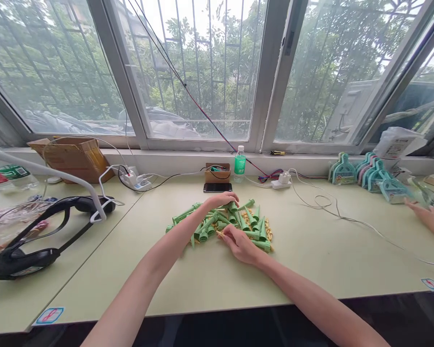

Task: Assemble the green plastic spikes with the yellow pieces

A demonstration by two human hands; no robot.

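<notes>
One tan piece, long axis roughly crosswise, pinched at left tip of right hand. Left hand farther off, curled over green cone, grip uncertain. Green heap on table, about both.

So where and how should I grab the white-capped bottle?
Probably grip the bottle round the middle, below its cap, from the near right: it stands upright, with a cardboard box to its left and the window ledge behind.
</notes>
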